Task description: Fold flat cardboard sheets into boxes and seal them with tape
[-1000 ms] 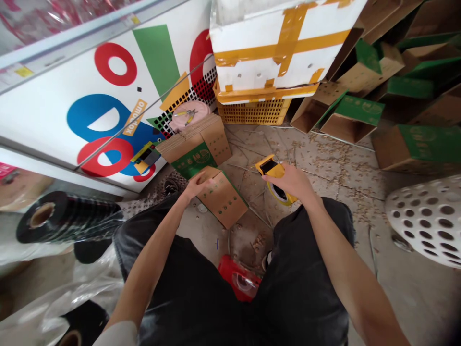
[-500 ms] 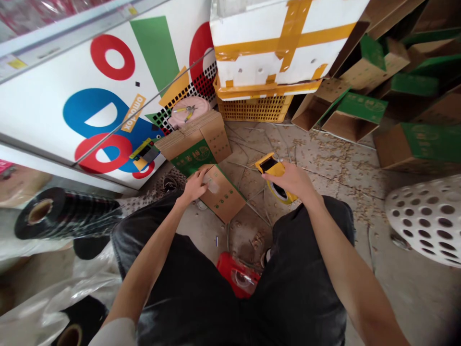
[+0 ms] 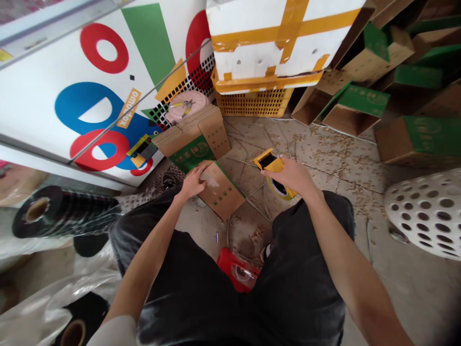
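Between my knees stands a brown cardboard box (image 3: 225,194) with small green prints. My left hand (image 3: 193,182) grips its upper left edge, fingers curled over it. A piece of clear tape (image 3: 212,185) lies on the cardboard beside my fingertips. To the right, my right hand (image 3: 293,177) is closed around a yellow tape dispenser (image 3: 271,162), held apart from the box. The roll in the dispenser is partly covered by my hand. Just behind the box leans a stack of flattened cartons (image 3: 196,139) with a green printed panel.
A red tape dispenser (image 3: 237,269) lies on the floor between my legs. Folded green-and-brown boxes (image 3: 355,110) sit at the far right. A white foam box (image 3: 252,62) rests on a yellow crate (image 3: 252,103). A perforated white basket (image 3: 428,211) stands right, black film rolls (image 3: 72,209) left.
The view has shifted slightly. Both hands keep their holds, the left on the box and the right on the yellow tape dispenser, with hardly any movement.
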`<state>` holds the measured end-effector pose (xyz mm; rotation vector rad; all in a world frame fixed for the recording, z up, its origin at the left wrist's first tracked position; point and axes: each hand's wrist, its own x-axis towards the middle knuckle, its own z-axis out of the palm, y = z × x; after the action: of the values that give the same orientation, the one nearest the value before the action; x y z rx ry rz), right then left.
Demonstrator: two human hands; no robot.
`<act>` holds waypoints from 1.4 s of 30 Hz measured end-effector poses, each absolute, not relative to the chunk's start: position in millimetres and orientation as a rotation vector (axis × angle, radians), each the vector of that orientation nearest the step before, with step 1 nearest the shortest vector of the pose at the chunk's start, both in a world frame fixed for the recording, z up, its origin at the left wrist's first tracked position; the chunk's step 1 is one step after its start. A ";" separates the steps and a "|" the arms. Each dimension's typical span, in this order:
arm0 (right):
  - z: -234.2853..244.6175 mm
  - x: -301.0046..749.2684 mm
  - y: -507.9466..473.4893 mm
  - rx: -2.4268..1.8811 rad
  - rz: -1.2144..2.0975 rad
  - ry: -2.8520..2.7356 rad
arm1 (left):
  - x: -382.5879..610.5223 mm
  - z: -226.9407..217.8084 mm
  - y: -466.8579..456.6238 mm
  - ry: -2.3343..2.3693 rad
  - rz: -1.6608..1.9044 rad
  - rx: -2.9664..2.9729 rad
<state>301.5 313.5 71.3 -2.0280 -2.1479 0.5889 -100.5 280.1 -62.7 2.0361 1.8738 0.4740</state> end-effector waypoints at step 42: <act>75.9 299.1 309.2 -2.026 0.620 -2.186 | -88.1 -40.6 274.3 1.916 0.444 1.967</act>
<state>299.1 309.2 75.9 -2.0260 -2.1857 0.6202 -88.1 274.3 -40.6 1.9665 1.9159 0.4440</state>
